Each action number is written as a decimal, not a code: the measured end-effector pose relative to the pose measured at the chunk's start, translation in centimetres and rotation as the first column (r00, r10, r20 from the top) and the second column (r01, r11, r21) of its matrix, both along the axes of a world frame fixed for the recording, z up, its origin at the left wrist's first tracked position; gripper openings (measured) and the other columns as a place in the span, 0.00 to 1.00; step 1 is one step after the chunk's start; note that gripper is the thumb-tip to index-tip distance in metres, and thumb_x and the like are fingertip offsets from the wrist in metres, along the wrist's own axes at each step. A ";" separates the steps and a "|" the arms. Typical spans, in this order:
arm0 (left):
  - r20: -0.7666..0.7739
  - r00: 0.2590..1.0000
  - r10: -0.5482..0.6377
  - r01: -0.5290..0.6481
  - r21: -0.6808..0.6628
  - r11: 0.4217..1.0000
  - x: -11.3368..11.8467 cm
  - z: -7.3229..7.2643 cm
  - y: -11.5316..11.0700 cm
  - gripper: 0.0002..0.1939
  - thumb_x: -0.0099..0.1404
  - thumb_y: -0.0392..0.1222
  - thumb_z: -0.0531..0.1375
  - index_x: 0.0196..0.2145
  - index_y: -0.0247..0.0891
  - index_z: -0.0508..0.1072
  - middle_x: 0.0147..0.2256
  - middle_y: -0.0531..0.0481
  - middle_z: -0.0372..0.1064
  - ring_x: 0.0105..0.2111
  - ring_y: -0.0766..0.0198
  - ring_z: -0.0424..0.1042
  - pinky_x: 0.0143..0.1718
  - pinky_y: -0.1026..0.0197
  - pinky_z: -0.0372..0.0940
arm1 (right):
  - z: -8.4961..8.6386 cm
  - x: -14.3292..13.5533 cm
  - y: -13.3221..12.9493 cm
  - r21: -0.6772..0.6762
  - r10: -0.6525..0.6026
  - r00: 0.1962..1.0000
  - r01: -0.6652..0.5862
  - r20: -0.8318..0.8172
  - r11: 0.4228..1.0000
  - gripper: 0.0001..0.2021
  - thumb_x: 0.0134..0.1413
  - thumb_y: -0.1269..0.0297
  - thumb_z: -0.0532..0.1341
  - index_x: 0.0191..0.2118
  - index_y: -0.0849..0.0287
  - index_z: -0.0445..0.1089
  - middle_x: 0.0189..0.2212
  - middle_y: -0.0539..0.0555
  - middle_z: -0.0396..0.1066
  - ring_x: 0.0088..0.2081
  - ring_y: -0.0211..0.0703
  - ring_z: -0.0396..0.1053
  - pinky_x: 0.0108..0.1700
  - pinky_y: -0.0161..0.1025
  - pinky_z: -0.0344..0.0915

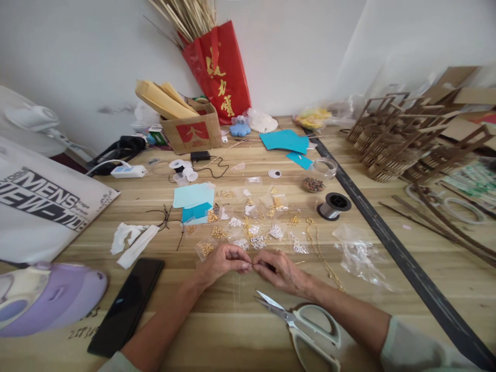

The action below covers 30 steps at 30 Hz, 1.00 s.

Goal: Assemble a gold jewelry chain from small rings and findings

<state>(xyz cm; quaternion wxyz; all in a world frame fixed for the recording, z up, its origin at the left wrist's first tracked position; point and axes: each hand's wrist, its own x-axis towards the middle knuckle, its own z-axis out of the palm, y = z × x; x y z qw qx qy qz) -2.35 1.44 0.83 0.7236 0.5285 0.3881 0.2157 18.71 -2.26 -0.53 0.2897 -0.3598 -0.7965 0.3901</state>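
My left hand and my right hand meet fingertip to fingertip over the middle of the table. Both are closed in a pinch on something tiny between them, too small to name. Just beyond the fingers lie small heaps of silver beads and gold beads on clear plastic bags. A gold chain stretches out to the right of my right hand. White-handled scissors rest below my right wrist, blades parted and pointing toward the hands.
A black phone and a purple appliance lie at left. A wire spool, a jar of beads and a crumpled plastic bag are at right. Woven baskets crowd the back right; a cardboard box stands behind.
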 end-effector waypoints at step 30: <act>-0.088 0.994 0.069 -0.059 0.111 0.992 0.8 -0.5 -0.3 0.12 0.48 0.43 0.70 0.27 0.32 0.75 0.24 0.50 0.73 0.25 0.67 0.68 0.29 0.65 0.61 | -0.2 0.0 0.1 -0.019 -0.047 0.999 0.046 -0.017 0.999 0.06 0.63 0.67 0.54 0.37 0.60 0.67 0.27 0.50 0.66 0.29 0.36 0.63 0.31 0.32 0.59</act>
